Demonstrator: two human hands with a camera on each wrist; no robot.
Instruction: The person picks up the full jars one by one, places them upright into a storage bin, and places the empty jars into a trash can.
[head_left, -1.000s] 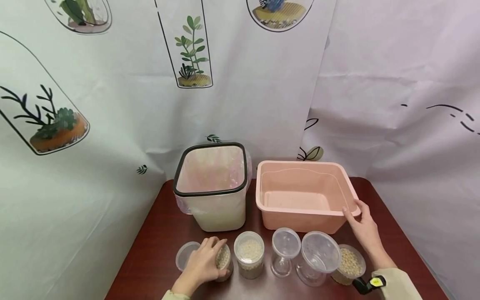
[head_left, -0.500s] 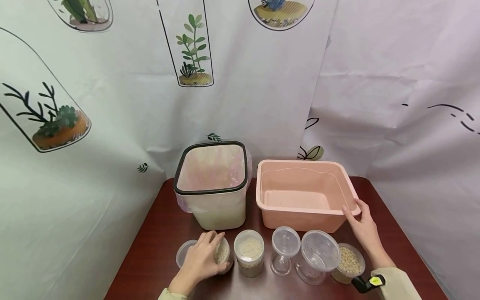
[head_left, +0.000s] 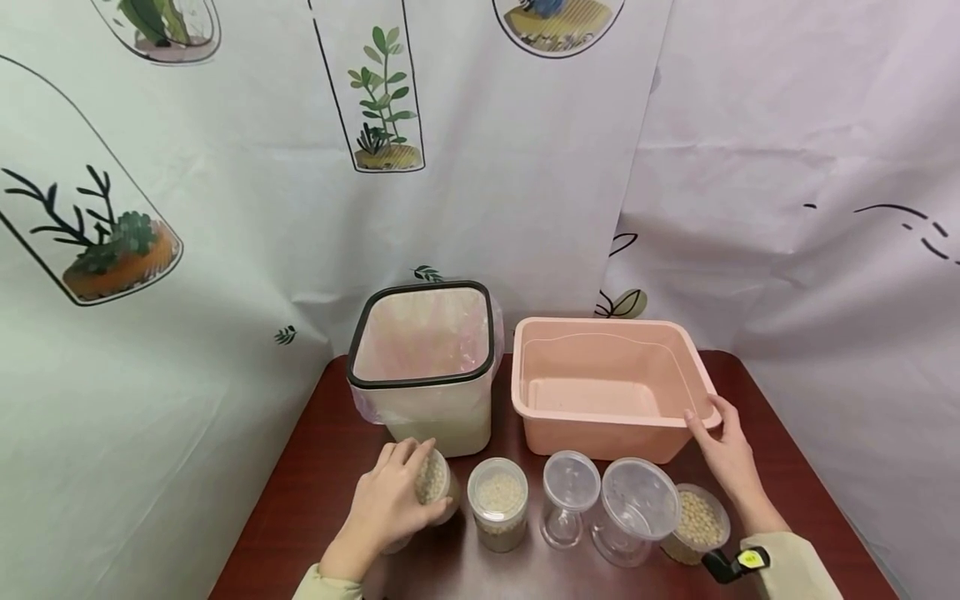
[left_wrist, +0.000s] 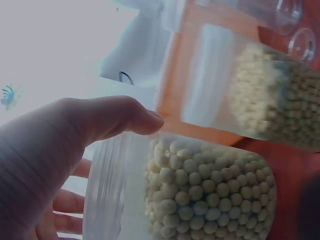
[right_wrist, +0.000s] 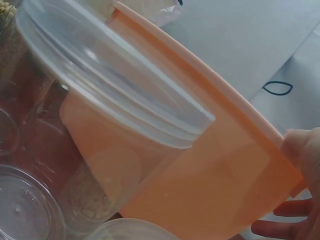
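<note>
My left hand (head_left: 386,496) grips a clear lidded jar of pale round beans (head_left: 431,483) around its lid, in front of the bin. In the left wrist view the thumb lies along the lid, over the beans (left_wrist: 210,195). Part of another clear container shows below this hand, mostly hidden. Beside it stands a second lidded jar of beans (head_left: 499,504), also close by in the left wrist view. My right hand (head_left: 727,458) holds the near right corner of a pink plastic basin (head_left: 603,421), thumb and fingers about the rim. The basin has nothing in it.
Two clear lidded footed cups (head_left: 572,483) (head_left: 641,504) and a low jar of beans (head_left: 697,523) stand in a row before the basin. A lined white bin (head_left: 442,417) with a black rim is back left. Patterned cloth (head_left: 480,208) hangs behind the dark red table (head_left: 292,500).
My left hand has moved left and toward the bin with the jar of beans. It now covers most of the leftmost container. The right hand stays on the basin's rim.
</note>
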